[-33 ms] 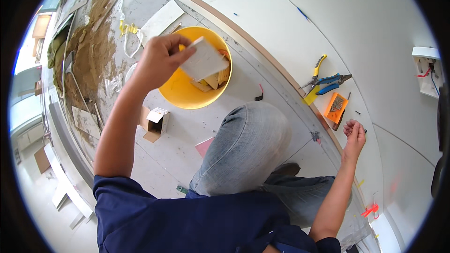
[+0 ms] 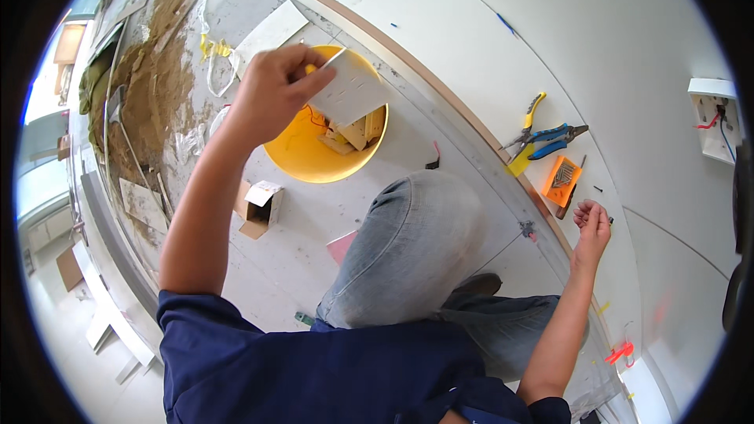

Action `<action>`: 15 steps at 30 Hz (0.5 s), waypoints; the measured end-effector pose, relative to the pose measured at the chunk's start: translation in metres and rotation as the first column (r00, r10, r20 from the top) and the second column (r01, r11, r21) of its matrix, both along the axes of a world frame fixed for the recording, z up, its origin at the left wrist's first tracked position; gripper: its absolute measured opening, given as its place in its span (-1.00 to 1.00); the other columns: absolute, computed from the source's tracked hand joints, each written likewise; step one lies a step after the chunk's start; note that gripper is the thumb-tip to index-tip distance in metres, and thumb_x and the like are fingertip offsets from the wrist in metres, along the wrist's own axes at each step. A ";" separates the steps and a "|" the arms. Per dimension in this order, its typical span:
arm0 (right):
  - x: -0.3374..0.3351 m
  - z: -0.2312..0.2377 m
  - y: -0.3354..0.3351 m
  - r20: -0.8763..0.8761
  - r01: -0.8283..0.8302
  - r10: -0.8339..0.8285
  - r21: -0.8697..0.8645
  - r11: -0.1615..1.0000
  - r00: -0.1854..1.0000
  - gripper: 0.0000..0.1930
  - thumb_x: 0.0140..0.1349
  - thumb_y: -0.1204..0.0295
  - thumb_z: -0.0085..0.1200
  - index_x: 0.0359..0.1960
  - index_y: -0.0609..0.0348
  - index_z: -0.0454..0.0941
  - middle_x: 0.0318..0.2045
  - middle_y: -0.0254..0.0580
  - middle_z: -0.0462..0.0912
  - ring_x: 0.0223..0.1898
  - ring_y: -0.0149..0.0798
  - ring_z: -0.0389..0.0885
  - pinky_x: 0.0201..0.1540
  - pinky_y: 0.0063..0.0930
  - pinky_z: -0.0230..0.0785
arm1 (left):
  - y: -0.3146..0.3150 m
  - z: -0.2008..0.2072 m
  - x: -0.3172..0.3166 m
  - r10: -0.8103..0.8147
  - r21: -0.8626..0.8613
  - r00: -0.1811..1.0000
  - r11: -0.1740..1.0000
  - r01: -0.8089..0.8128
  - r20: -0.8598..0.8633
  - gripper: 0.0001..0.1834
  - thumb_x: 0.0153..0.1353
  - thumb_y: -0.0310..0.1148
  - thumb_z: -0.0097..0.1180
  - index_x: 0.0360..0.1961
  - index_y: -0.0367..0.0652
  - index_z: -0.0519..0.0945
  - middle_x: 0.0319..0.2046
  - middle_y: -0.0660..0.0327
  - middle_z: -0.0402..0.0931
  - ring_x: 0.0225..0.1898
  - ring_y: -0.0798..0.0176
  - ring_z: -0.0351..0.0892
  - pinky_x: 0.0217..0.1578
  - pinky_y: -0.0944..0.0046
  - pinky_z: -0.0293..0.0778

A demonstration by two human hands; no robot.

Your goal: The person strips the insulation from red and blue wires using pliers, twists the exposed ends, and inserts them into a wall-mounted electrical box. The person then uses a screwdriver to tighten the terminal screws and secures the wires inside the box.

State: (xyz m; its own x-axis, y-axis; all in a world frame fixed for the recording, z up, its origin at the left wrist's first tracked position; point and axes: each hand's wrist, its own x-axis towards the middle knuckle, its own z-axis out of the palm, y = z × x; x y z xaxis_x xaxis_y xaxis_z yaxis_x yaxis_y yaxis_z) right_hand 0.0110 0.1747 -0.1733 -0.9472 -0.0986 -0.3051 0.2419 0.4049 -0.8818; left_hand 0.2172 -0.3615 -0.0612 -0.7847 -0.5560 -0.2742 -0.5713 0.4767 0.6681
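Observation:
Between the thumb and fingers of my left hand (image 2: 276, 94) is a thin white square plate (image 2: 349, 88) with small slots in it. The hand holds it by one edge, tilted, above a yellow bucket (image 2: 294, 149). Pieces of board and scrap (image 2: 357, 132) lie inside the bucket, partly covered by the plate. My right hand (image 2: 591, 228) is over the pale ledge on the right, its fingers curled together. A small dark tip shows beside them, but what they hold cannot be made out. Closest to that hand is an orange tray of screws (image 2: 562, 179).
Pliers with blue handles (image 2: 550, 141) and a yellow-handled tool (image 2: 534, 111) lie on the ledge. An opened wall box with wires (image 2: 716, 119) is at the far right. A small cardboard box (image 2: 261, 208) stands on the floor. Sand and debris (image 2: 149, 102) spread at the left.
My left hand has shifted slightly right and the plate has turned, showing more of its slotted face and the scrap below. My right hand has barely moved.

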 end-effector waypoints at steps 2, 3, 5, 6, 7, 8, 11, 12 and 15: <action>0.000 -0.004 -0.001 -0.003 -0.022 0.022 -0.017 1.000 1.000 -0.67 0.68 0.24 -0.07 -0.04 0.25 0.64 -0.19 -0.28 0.72 -0.20 -0.46 0.63 -0.06 -0.52 0.51 | 0.019 -0.001 -0.032 -0.011 0.043 0.992 0.999 0.016 -0.124 -0.73 0.42 -0.29 0.30 -0.14 -0.35 0.73 -0.49 0.30 0.60 -0.45 0.47 0.49 -0.40 0.33 0.44; 0.000 -0.005 0.000 -0.005 -0.027 0.027 -0.021 0.999 1.000 -0.67 0.68 0.25 -0.07 -0.04 0.25 0.64 -0.19 -0.28 0.72 -0.20 -0.46 0.63 -0.06 -0.52 0.51 | 0.029 0.001 -0.055 -0.071 0.095 0.995 0.993 0.077 -0.067 -0.72 0.43 -0.28 0.29 -0.13 -0.35 0.73 -0.41 0.24 0.67 -0.39 0.42 0.55 -0.33 0.31 0.51; 0.001 -0.002 0.000 -0.009 -0.023 0.023 -0.024 0.999 1.000 -0.68 0.68 0.25 -0.07 -0.05 0.24 0.65 -0.20 -0.29 0.72 -0.21 -0.46 0.62 -0.07 -0.52 0.51 | 0.051 -0.020 -0.093 -0.078 0.107 0.997 0.991 0.080 -0.024 -0.63 0.41 -0.20 0.32 -0.03 -0.35 0.76 -0.35 0.14 0.70 -0.35 0.31 0.60 -0.25 0.19 0.58; 0.002 0.001 0.000 -0.011 -0.020 0.020 -0.023 1.000 1.000 -0.68 0.68 0.25 -0.07 -0.05 0.24 0.65 -0.20 -0.29 0.72 -0.21 -0.47 0.62 -0.07 -0.52 0.51 | 0.055 -0.034 -0.109 -0.114 0.099 0.993 0.989 0.114 -0.007 -0.59 0.38 -0.17 0.34 -0.01 -0.35 0.76 -0.29 0.08 0.74 -0.30 0.23 0.65 -0.21 0.16 0.61; 0.003 0.004 0.002 -0.011 -0.005 0.005 -0.001 1.000 1.000 -0.69 0.68 0.26 -0.07 -0.05 0.24 0.64 -0.20 -0.29 0.72 -0.21 -0.46 0.63 -0.07 -0.52 0.51 | 0.060 -0.048 -0.127 -0.123 0.108 0.992 0.987 0.118 0.040 -0.60 0.36 -0.19 0.34 -0.02 -0.34 0.77 -0.21 0.04 0.77 -0.26 0.19 0.70 -0.19 0.17 0.63; 0.003 0.006 0.005 -0.009 -0.001 0.001 -0.006 1.000 1.000 -0.68 0.68 0.25 -0.06 -0.04 0.23 0.64 -0.20 -0.29 0.72 -0.20 -0.47 0.63 -0.07 -0.52 0.51 | 0.063 -0.060 -0.140 -0.110 0.143 0.992 0.985 0.101 0.058 -0.61 0.34 -0.18 0.32 -0.03 -0.32 0.78 -0.21 0.01 0.77 -0.24 0.12 0.73 -0.15 0.15 0.64; 0.004 0.007 0.008 0.003 0.000 0.000 -0.012 1.000 1.000 -0.68 0.68 0.22 -0.05 -0.02 0.22 0.64 -0.18 -0.30 0.71 -0.20 -0.47 0.62 -0.06 -0.53 0.52 | 0.064 -0.092 -0.165 -0.082 0.218 0.991 0.974 0.058 0.101 -0.62 0.31 -0.18 0.28 -0.04 -0.27 0.80 -0.19 -0.04 0.79 -0.19 -0.01 0.79 -0.06 0.10 0.68; 0.003 0.006 0.006 0.009 -0.006 0.006 -0.005 1.000 1.000 -0.68 0.68 0.22 -0.05 -0.02 0.22 0.64 -0.18 -0.30 0.71 -0.20 -0.47 0.62 -0.06 -0.53 0.52 | 0.062 -0.105 -0.169 -0.079 0.226 0.991 0.973 0.054 0.106 -0.61 0.31 -0.18 0.28 -0.01 -0.27 0.79 -0.16 -0.04 0.79 -0.17 0.01 0.80 -0.05 0.12 0.68; 0.003 -0.001 0.003 0.031 -0.013 0.012 0.011 1.000 0.999 -0.67 0.68 0.24 -0.06 -0.02 0.25 0.64 -0.18 -0.28 0.72 -0.20 -0.45 0.64 -0.06 -0.51 0.52 | 0.067 -0.098 -0.163 -0.044 0.198 0.994 0.980 0.024 0.099 -0.52 0.36 -0.18 0.33 0.16 -0.30 0.71 -0.11 -0.03 0.78 -0.12 0.09 0.80 -0.07 0.14 0.69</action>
